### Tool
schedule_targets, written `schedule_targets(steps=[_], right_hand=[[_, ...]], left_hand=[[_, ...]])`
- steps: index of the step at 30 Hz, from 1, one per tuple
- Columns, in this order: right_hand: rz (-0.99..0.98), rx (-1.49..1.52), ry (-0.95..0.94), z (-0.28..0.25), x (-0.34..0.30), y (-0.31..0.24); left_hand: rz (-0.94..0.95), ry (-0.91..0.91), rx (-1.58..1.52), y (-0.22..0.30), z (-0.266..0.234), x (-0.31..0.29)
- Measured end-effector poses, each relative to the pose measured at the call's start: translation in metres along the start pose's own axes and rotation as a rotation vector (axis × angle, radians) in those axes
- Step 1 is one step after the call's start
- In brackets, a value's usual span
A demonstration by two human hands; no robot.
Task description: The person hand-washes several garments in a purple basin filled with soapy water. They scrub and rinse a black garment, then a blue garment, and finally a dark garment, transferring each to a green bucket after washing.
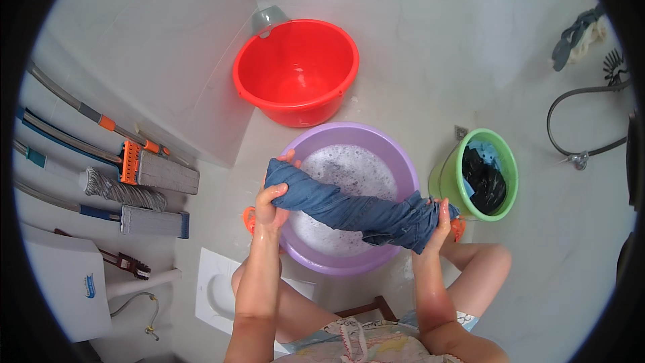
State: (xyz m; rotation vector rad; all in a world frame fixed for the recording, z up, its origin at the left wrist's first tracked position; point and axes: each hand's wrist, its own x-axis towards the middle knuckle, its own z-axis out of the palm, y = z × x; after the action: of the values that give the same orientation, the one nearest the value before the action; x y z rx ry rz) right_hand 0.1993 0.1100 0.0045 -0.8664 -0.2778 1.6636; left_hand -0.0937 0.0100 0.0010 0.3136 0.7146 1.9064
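A twisted blue denim garment (342,207) stretches between my two hands, above a purple basin (300,140). Foamy water (353,168) fills the basin. My left hand (272,195) is closed round the garment's left end, thumb on top. At the other end, my right hand (441,225) grips the bunched fabric near the basin's right rim. The fabric hides part of the foam beneath it.
A red tub (295,67) stands beyond the basin, a grey scoop (270,19) behind it. To the right is a green bucket (507,154) with dark and blue items. Mops (168,171) lean at left, near a squat toilet (222,292). A hose (554,111) hangs right.
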Motion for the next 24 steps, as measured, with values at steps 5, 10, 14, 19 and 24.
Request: schedule_targets(steps=[5, 10, 14, 19, 24], right_hand=[[0.075, 0.011, -0.142, -0.011, 0.004, -0.012], [0.261, -0.036, -0.168, -0.019, 0.037, -0.013], [0.439, -0.273, -0.107, -0.018, 0.078, -0.006], [0.533, -0.523, -0.253, 0.012, 0.119, 0.011], [0.613, -0.760, -0.405, 0.063, 0.138, 0.037]], left_hand=[[0.095, -0.034, 0.379, 0.024, 0.043, -0.023], [0.146, -0.183, 0.719, 0.038, 0.081, -0.033], [0.123, -0.421, 0.795, 0.023, 0.094, -0.048], [0.564, -0.600, 0.903, -0.020, 0.109, -0.067], [0.767, -0.668, 0.949, -0.063, 0.111, -0.078]])
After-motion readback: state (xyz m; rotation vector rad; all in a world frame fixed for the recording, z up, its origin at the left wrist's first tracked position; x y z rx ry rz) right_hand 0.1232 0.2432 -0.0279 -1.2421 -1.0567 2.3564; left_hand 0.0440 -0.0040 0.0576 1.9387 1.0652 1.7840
